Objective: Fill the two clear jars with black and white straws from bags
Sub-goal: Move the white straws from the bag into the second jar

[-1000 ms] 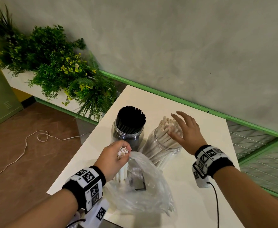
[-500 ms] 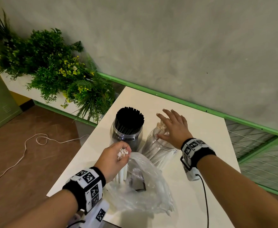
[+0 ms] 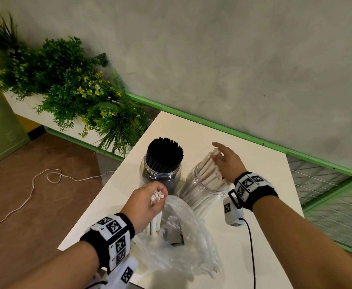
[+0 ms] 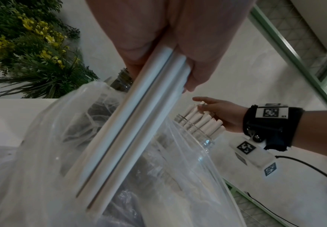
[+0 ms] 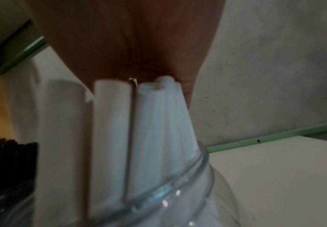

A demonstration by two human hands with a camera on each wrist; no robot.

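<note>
Two clear jars stand on the white table. The left jar is packed with black straws. The right jar holds white straws leaning to the right. My right hand lies flat with straight fingers on the tops of those white straws, touching them. My left hand grips a small bundle of white straws upright over the mouth of a clear plastic bag. The bundle runs down into the bag, where more white straws lie.
A green planter with yellow flowers sits left of the table's far corner. A grey wall with a green rail runs behind. A white cable lies on the brown floor. A black cable hangs from my right wrist.
My right hand has swung in from the right of the white-straw jar and come down onto the straw tops. My left hand has kept its bundle at the bag mouth.
</note>
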